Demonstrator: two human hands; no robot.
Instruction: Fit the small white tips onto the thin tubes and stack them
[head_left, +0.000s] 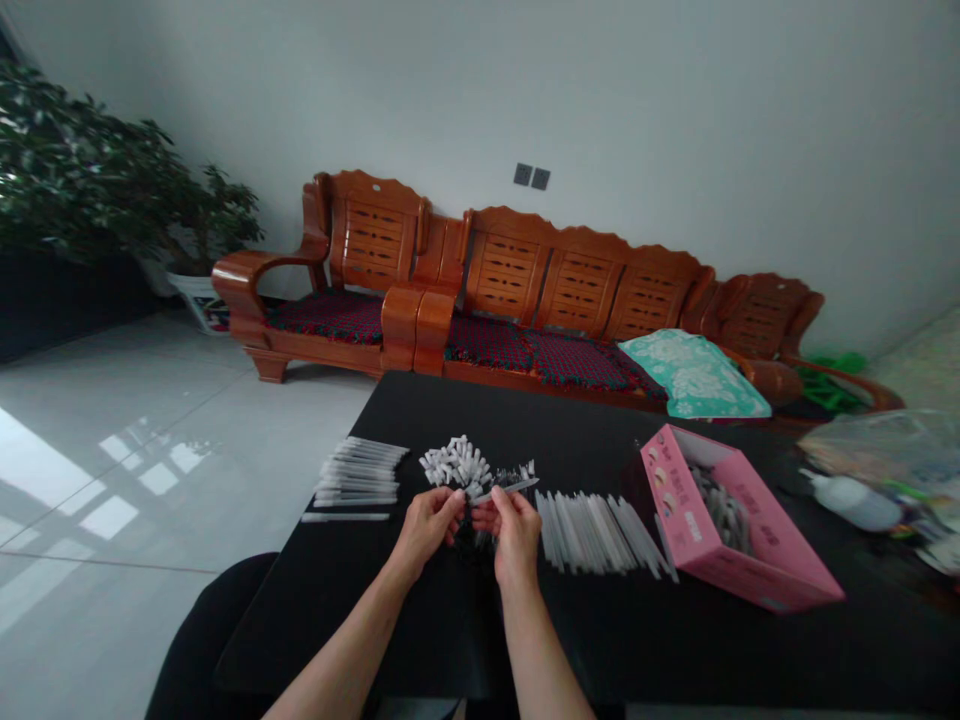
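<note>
R hand (517,530) has a slim pale tube (519,487) pinched btwn thumb & fingers, grip closed on it; tube lies slantwise above the black bench (577,640), one end out past the fingers to the right, other end twd L hand (426,525). L hand's thumb & index are bent in close to that end; can't tell if that grip has anything in it.

Just beyond the hands: heap of short white caps (454,462), ends pointing various ways, & next to it, right side, a cluster of small dark-tipped bits (514,474), partly hidden behind the tube. Far left on bench: stack of pen-like sticks (360,470), approx parallel, w/ one single stick (345,517) a bit apart, nearer the person. Right of R hand: wide row of pale tubes (596,535), side by side, its right end near an open pink box (780,575) w/ more grey-white tubes (724,510) inside. Past the box, a clear plastic bag (874,440) & white bottle (855,500), blurry
</note>
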